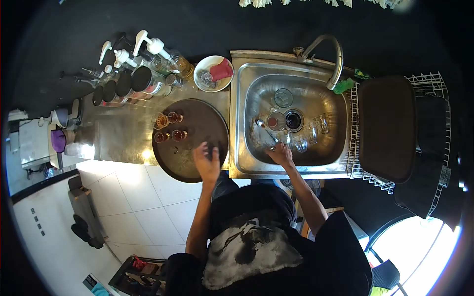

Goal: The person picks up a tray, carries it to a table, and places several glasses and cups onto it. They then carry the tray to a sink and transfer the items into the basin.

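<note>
Glasses sit on tray, well beyond left hand, which hovers spread and empty over the tray's near rim. Right hand reaches into sink; fingers touch glass; grip unclear.

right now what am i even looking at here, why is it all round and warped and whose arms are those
This is one picture from a wide fisheye camera worn on a person's head, looking down, so the edges bend. The arms are that person's own bare arms; there is no machine. The left hand hovers over the near edge of a round dark tray that carries four small glasses of amber drink. The right hand reaches into the steel sink, among clear glasses; whether its fingers grip one is hard to tell. Behind the tray stand pump bottles and a white bowl. A drying rack sits right of the sink.
</note>
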`<state>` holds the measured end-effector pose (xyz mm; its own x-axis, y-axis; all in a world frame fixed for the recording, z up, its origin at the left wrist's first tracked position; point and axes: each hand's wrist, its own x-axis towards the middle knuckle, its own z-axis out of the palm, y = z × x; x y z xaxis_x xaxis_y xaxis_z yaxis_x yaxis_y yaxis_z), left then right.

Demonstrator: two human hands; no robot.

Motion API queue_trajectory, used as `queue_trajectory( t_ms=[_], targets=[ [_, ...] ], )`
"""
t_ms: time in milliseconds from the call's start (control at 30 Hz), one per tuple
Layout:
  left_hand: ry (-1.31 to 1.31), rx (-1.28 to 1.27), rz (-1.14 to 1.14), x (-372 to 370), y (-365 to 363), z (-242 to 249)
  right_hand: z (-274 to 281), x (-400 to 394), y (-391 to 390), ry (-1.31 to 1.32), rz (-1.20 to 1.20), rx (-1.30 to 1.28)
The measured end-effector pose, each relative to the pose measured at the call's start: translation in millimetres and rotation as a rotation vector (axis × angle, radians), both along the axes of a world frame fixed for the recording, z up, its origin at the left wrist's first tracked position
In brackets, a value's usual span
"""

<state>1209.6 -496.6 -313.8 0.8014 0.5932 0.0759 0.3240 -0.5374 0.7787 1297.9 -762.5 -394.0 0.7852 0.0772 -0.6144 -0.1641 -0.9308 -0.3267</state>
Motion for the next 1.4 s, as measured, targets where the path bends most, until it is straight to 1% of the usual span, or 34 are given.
queue_trajectory(
  t_ms=[33, 100, 133, 200, 233, 267, 300, 433, 500, 533, 567, 667, 700, 767, 800, 867, 900, 967, 1000, 1033, 1067, 1100, 1167, 1233, 1300, 1333, 1400],
  targets=[
    [0.003, 0.001, 0.003, -5.2, 10.6, 2.4, -1.7, 0.6, 2.2, 0.03, -0.036, -0.04],
    [-0.004, 0.113, 0.181, -13.0, 29.0, 6.6, -10.4, 1.2, 5.8, 0.007, -0.017, -0.027],
    [-0.003, 0.117, 0.188, -14.3, 36.9, 7.6, -17.7, 1.2, 7.8, -0.017, -0.002, -0.014],
    [-0.003, 0.278, 0.289, -14.2, 53.1, 9.0, -30.5, 3.3, 8.8, -0.019, 0.036, -0.02],
    [0.002, 0.294, 0.307, -13.2, 58.7, 10.9, -43.1, 2.5, 10.0, -0.02, 0.069, -0.027],
    [0.0, 0.342, 0.314, -9.4, 62.6, 11.4, -54.5, 0.1, 9.8, -0.081, 0.099, -0.011],
    [-0.002, 0.387, 0.32, -6.4, 68.2, 9.9, -53.7, -2.2, 13.5, -0.08, 0.116, 0.003],
    [-0.01, 0.245, 0.285, 8.3, 79.8, 4.2, -53.6, -4.1, 26.7, -0.013, 0.039, -0.064],
    [-0.032, 0.259, 0.263, 12.6, 83.8, -2.2, -56.4, -5.0, 27.5, -0.048, 0.043, -0.077],
    [-0.044, 0.247, 0.245, 14.9, 84.2, -4.4, -58.9, -6.8, 27.1, -0.132, 0.085, -0.064],
    [-0.055, 0.234, 0.225, 17.3, 84.3, -6.8, -61.7, -6.1, 25.0, -0.133, 0.08, -0.069],
    [-0.032, 0.15, 0.243, 27.7, 83.3, 0.6, -36.5, 2.1, 28.4, -0.082, 0.102, -0.051],
    [-0.033, 0.147, 0.24, 29.7, 86.0, -1.1, -39.9, 1.0, 25.5, -0.083, 0.098, -0.054],
    [-0.095, -0.066, 0.255, 30.6, 93.1, -3.1, -46.3, -3.6, 21.9, -0.147, 0.043, -0.009],
    [-0.096, -0.063, 0.256, 30.1, 94.2, -4.9, -42.7, -5.9, 20.6, -0.148, 0.044, -0.006],
    [-0.135, 0.024, 0.231, 26.9, 94.0, -8.9, -35.5, -10.7, 16.0, -0.383, 0.008, 0.196],
    [-0.134, 0.024, 0.23, 26.3, 90.2, -4.7, -29.0, -9.9, 17.2, -0.383, 0.007, 0.196],
    [-0.136, 0.166, 0.134, 26.7, 73.0, 10.9, -10.5, -12.8, 22.7, -0.627, 0.026, 0.392],
    [-0.132, 0.157, 0.125, 26.4, 62.4, 15.4, -1.1, -13.2, 31.9, -0.493, -0.094, 0.521],
    [-0.088, 0.131, 0.069, 27.7, 51.9, 19.9, 10.3, -14.5, 40.1, -0.385, -0.147, 0.689],
    [-0.047, 0.108, 0.013, 31.2, 41.5, 25.4, 24.7, -14.5, 49.3, -0.374, -0.123, 0.708],
    [-0.046, 0.104, 0.006, 35.9, 28.0, 33.6, 39.0, -15.4, 58.1, -0.361, -0.098, 0.729],
    [-0.101, 0.368, -0.119, 45.8, -3.7, 47.8, 64.6, -16.9, 74.3, -0.391, -0.074, 0.765],
    [-0.061, 0.24, -0.196, 52.4, -31.3, 49.0, 68.4, -17.4, 76.6, -0.418, -0.042, 0.806],
    [0.015, 0.218, -0.294, 59.9, -55.5, 48.7, 65.8, -16.0, 75.3, -0.468, -0.05, 0.783],
    [0.001, 0.218, -0.335, 62.6, -65.8, 44.5, 66.7, -14.3, 70.5, -0.515, -0.061, 0.777],
    [0.013, 0.187, -0.415, 67.9, -83.4, 33.5, 38.2, -13.1, 56.1, -0.513, -0.075, 0.761]
  ],
)
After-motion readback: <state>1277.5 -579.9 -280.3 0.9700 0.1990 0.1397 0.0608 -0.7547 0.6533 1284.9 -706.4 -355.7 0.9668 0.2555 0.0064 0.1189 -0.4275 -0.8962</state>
